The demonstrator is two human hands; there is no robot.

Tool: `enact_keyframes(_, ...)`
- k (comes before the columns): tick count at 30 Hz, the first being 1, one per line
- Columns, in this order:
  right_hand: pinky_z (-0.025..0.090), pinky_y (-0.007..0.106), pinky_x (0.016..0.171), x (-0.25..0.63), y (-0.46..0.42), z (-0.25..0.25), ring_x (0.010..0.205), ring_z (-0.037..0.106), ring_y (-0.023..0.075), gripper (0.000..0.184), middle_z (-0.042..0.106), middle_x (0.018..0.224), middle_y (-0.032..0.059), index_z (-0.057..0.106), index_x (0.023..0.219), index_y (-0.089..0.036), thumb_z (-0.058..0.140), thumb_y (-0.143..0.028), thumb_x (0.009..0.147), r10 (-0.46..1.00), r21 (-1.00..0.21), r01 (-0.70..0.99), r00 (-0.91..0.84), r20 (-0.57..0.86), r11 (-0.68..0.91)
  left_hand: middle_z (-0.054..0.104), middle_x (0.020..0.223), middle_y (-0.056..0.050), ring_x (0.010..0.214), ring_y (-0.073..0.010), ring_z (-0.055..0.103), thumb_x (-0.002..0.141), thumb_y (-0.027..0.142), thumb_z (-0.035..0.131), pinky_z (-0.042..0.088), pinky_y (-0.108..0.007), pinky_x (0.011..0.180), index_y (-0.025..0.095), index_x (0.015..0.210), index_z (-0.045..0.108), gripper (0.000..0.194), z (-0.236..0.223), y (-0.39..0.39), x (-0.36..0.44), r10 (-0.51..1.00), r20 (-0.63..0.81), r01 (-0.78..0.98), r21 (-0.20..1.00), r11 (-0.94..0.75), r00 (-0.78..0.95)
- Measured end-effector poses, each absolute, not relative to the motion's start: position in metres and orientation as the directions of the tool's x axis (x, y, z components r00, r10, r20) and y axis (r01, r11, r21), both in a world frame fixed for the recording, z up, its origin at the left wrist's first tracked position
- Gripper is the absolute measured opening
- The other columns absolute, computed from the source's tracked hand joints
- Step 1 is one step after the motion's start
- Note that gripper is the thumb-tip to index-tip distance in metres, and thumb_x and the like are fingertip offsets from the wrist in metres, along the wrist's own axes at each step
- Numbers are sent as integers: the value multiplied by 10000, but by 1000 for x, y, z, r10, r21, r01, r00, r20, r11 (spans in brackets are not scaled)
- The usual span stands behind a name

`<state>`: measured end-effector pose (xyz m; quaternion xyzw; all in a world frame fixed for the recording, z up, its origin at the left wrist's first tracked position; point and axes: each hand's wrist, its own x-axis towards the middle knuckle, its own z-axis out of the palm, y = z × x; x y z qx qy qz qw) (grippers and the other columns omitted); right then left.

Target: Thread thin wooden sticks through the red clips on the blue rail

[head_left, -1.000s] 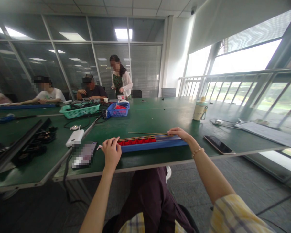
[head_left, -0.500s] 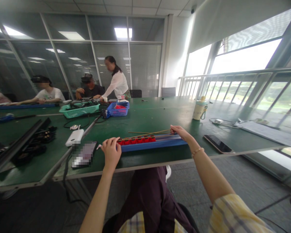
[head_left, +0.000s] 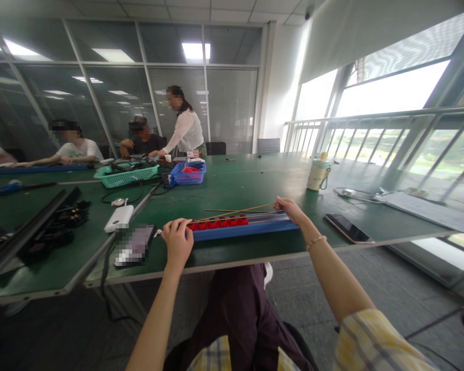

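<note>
Across the near part of the green table lies a long blue trough. Inside its left half sits a row of red pieces. My left hand is curled over the trough's left end, its fingertips on the left ends of thin tan strips. Pinched in my right hand is the far end of one thin tan strip, raised at a slant above the trough. Another thin strip lies on the table just behind. Whether the strips are wood or another material I cannot tell.
A phone lies right, a bottle behind it. To the left are another phone and a white power bank. A green basket and a blue basket stand farther back. Several people are across the table.
My right hand has moved slightly right and up, lifting one strip's right end off the trough. My left hand has stayed put. The standing person has leaned left over the table.
</note>
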<state>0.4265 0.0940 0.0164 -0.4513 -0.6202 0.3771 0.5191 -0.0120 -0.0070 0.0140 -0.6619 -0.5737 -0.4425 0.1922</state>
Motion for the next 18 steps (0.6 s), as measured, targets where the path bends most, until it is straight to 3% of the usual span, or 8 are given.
enact_keyframes(18,384,294,597,425,93,18,589,435,124,593,460,589,-21,532,638,-194,761,-741,604,954,-948,-105,46,296,299,664,1108,-75,1090,-288,469,895,191,480,355,-456,955,242,1031,721,281,14,-7,-13,598,799,927,266,-265,-58)
